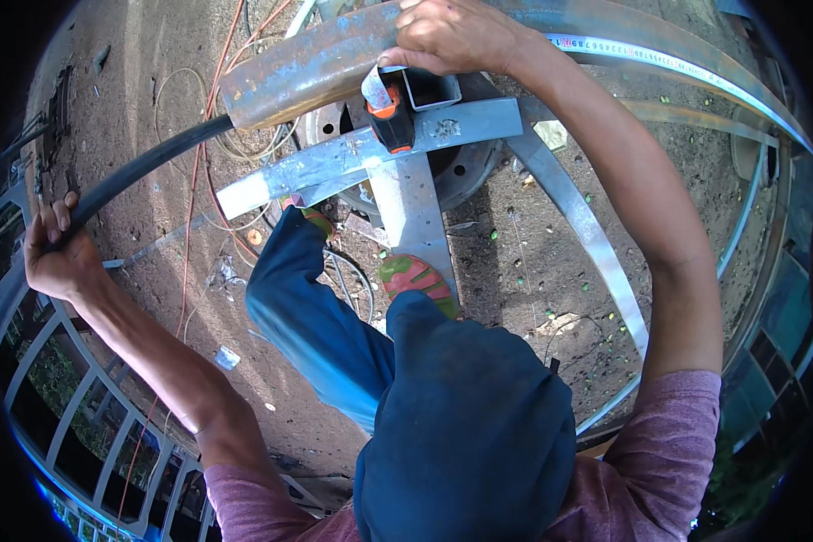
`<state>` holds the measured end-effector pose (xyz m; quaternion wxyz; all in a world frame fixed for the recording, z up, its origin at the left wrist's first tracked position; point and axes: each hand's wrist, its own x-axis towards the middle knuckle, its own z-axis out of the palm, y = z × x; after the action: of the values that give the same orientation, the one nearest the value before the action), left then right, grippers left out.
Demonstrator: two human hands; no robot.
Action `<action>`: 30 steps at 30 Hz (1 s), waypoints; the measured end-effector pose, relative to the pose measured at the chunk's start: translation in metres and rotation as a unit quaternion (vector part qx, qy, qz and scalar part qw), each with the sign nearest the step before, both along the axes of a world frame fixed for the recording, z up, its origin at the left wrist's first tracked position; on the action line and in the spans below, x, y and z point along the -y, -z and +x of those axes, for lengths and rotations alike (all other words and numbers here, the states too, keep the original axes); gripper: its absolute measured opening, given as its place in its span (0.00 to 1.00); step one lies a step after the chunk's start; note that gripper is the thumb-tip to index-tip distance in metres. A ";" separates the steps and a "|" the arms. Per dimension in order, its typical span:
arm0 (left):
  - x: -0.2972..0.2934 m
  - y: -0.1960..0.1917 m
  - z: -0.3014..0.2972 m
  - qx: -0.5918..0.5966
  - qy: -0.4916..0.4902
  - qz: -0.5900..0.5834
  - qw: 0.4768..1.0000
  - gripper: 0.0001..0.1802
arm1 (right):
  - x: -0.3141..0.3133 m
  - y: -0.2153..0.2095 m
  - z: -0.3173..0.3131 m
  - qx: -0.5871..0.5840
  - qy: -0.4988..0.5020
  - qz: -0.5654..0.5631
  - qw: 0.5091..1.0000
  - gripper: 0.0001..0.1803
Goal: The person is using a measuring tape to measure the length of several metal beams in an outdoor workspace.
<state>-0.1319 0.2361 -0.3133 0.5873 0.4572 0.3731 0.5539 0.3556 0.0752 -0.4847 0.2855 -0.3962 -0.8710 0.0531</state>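
My left hand [63, 248] is closed round a long black pipe [154, 163], which meets the end of a rusty steel beam [307, 68]. At the top, my right hand [452, 36] presses on that beam, thumb and fingers pinching the blade of a tape measure [391, 128]. The black and orange case hangs below the thumb, against a square steel tube [434, 90] and a flat galvanized bar [479, 125]. To the right of my hand, the white blade [659, 60] lies along the beam.
A round metal wheel rim [470, 176] sits under the bars, and an angled grey steel leg [592, 239] runs down to the right. Red and tan cables [199, 163] cross the dirt ground. A metal grille [90, 425] stands at lower left. My shoe [417, 278] is beside an upright bar.
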 end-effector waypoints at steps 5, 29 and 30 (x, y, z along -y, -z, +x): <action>-0.006 0.000 -0.004 0.018 -0.003 -0.012 1.000 0.12 | 0.000 -0.003 0.004 0.041 0.012 -0.045 0.998 0.19; -0.022 -0.003 -0.001 0.011 -0.005 -0.031 0.999 0.11 | 0.001 -0.006 -0.001 0.040 0.023 -0.052 0.998 0.21; -0.022 -0.003 -0.001 0.010 -0.002 -0.031 0.999 0.11 | 0.001 -0.005 -0.001 0.040 0.021 -0.029 0.999 0.21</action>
<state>-0.1332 0.2577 -0.3103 0.6038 0.4327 0.3849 0.5478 0.3547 0.0747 -0.4795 0.2395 -0.4247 -0.8713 0.0564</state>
